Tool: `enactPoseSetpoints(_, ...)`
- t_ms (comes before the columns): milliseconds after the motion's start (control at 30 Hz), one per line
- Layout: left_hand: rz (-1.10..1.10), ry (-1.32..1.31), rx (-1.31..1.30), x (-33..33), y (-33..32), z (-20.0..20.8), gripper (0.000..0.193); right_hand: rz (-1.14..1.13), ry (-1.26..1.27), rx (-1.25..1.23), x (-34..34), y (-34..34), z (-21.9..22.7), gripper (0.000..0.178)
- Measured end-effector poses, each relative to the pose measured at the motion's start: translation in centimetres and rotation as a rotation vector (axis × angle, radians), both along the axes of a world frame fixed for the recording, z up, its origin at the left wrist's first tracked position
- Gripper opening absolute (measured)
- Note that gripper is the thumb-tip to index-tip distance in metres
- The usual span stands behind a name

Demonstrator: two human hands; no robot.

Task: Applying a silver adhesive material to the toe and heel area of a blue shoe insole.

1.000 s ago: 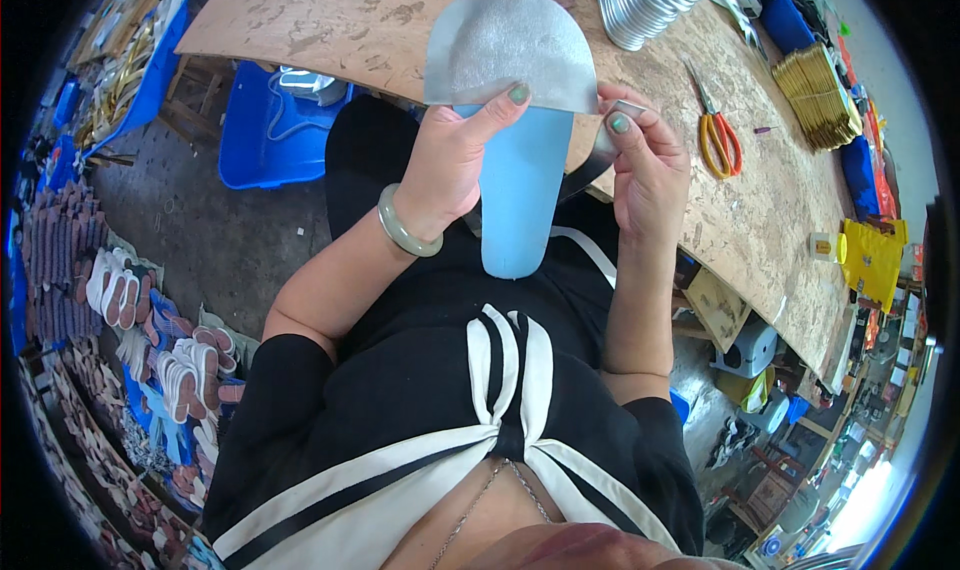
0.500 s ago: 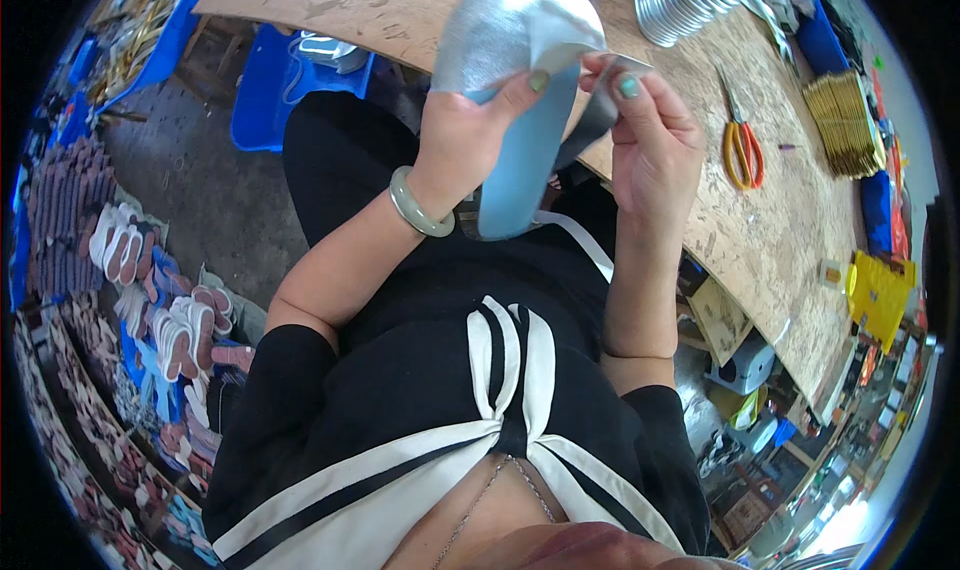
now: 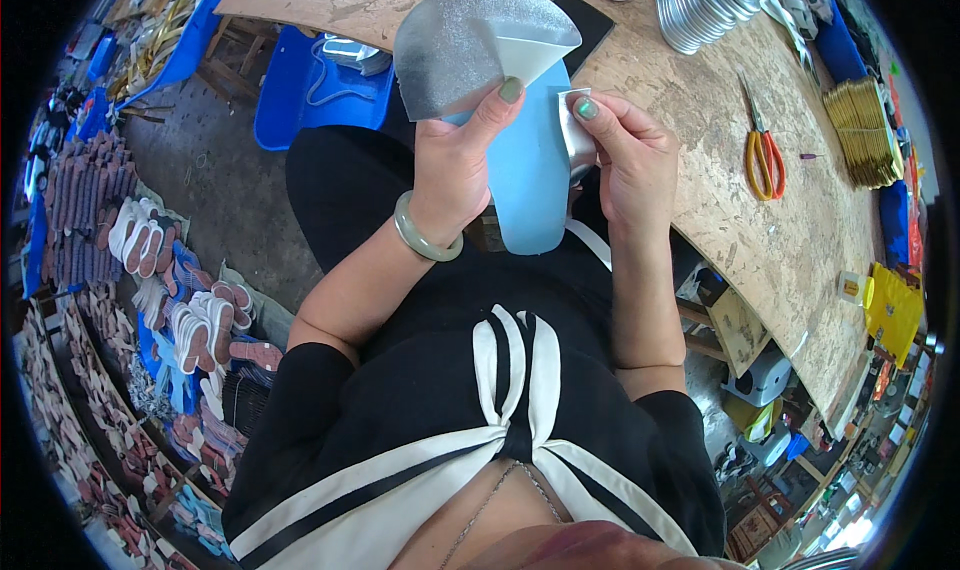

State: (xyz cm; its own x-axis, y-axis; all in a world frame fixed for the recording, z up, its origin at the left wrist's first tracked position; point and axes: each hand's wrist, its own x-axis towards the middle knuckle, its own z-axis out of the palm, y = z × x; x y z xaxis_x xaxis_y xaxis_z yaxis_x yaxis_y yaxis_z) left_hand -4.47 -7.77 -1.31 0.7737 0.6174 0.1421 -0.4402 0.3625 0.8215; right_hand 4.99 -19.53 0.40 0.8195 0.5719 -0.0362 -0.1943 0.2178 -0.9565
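A light-blue, sole-shaped piece (image 3: pixel 533 185) is held upright over my lap, its narrow rounded end pointing down. Around its upper end curves a shiny silver sheet (image 3: pixel 445 55), with a white folded-over corner pressed against the blue face. My left hand (image 3: pixel 455 165) grips the blue piece and the sheet from the left, thumb on the front near that corner. At the right edge of the blue piece, my right hand (image 3: pixel 635 160) pinches a silver strip (image 3: pixel 578 135) with a pale top edge between thumb and fingers. The fingers behind the piece are hidden.
Scissors with orange handles (image 3: pixel 764 160) lie on the wooden table (image 3: pixel 790 260). Beyond are a stack of silver curved pieces (image 3: pixel 690 10), a gold bundle (image 3: pixel 862 135) and a flat black object (image 3: pixel 588 32). A blue bin (image 3: pixel 285 90) and piles of shoe parts (image 3: pixel 205 330) are at left.
My right hand has moved down and left, bringing the silver strip against the blue piece's edge. The blue piece has turned more upright, and the silver sheet has spread leftward.
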Motion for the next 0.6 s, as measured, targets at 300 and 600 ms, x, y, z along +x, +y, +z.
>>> enactPoseSetpoints(300, 0.058, -0.075, -0.02, 0.0, 0.4, -1.3, 0.029, 0.063, 0.061, 0.064, 0.1, 0.7, -0.7, 0.01)
enactPoseSetpoints(600, -0.119, -0.242, 0.471, -0.6, -3.5, -1.2, 0.03, -0.169, -0.555, -0.237, -1.3, -7.8, -2.1, 0.021)
